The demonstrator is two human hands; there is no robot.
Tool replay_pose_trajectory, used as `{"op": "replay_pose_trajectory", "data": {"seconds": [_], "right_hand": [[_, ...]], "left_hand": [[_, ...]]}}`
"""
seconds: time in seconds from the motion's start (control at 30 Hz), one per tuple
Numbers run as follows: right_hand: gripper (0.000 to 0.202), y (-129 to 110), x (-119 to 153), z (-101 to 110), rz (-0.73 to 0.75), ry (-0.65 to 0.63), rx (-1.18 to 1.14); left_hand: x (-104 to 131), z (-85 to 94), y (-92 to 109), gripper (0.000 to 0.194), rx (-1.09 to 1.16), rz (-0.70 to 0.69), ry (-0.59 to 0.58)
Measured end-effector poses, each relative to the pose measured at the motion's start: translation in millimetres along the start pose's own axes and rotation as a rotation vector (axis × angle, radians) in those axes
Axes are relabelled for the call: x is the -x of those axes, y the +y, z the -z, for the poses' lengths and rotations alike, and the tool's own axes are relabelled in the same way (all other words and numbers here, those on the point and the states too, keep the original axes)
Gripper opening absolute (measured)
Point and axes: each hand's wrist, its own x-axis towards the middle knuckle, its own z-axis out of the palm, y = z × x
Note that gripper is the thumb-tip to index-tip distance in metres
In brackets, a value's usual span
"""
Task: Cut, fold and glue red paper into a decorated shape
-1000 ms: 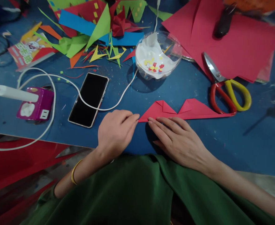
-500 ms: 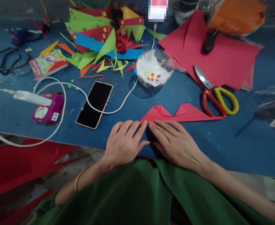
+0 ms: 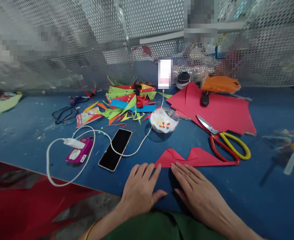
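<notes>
A folded piece of red paper (image 3: 197,159) lies on the blue table, with two raised peaks along its far edge and a long strip running right. My left hand (image 3: 142,186) lies palm down, its fingers stretched out and the index fingertip at the paper's near left corner. Also palm down, my right hand (image 3: 197,190) rests its fingertips on the near edge of the paper, a little right of the left hand. Neither hand grips anything. Scissors (image 3: 218,135) with one red and one yellow handle lie beyond; the red handle meets the paper's right end.
Red paper sheets (image 3: 224,115) lie back right under a black object (image 3: 205,98). A clear bowl (image 3: 173,125) holds small paper bits. Cut paper pieces (image 3: 124,98) are heaped behind. A phone (image 3: 116,150), white cable (image 3: 136,154) and purple power adapter (image 3: 83,151) lie left.
The view has tilted up, showing the mesh screen behind the table. My right hand has shifted slightly right along the paper's near edge, widening the gap between the hands.
</notes>
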Motion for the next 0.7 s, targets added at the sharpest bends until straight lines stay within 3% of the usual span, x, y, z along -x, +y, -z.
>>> {"op": "replay_pose_trajectory", "data": {"seconds": [0.13, 0.3, 0.53, 0.7], "right_hand": [[0.040, -1, 1, -2, -0.018, -0.002, -0.022], [0.041, 1, 3, -2, -0.018, -0.014, -0.046], [0.043, 2, 6, -2, -0.022, -0.035, -0.068], [0.044, 3, 8, -1, -0.021, -0.065, -0.077]], "left_hand": [[-3, -1.1, 3, 0.063, 0.011, -0.015, 0.050], [-6, -6.8, 7, 0.057, 0.065, -0.145, 0.039], [-5, -9.6, 13, 0.064, 0.049, -0.105, 0.007], [5, -3.4, 7, 0.060, 0.002, -0.034, -0.028]]}}
